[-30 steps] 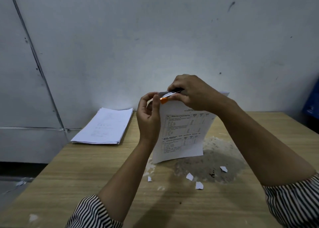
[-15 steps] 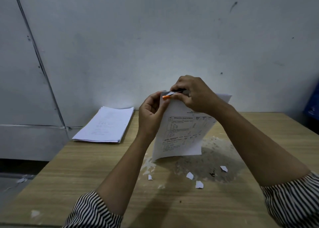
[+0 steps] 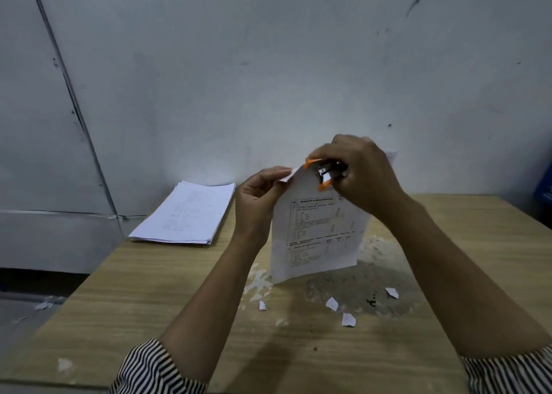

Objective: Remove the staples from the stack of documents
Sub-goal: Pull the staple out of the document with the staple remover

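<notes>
— Orange-tipped staple remover [image 3: 324, 172] bites the document [image 3: 316, 232] corner, right hand [image 3: 364, 172] squeezing it; the left hand [image 3: 257, 199] pinches the same corner, sheets upright above the table [image 3: 149, 289].

— Mid-extraction, probably. Next, a steady pull without tearing.

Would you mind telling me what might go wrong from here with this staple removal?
The document may tear at its top corner, where the left hand pinches it beside the staple remover in the right hand; torn paper scraps already lie on the table. A freed staple could drop unnoticed.
</notes>
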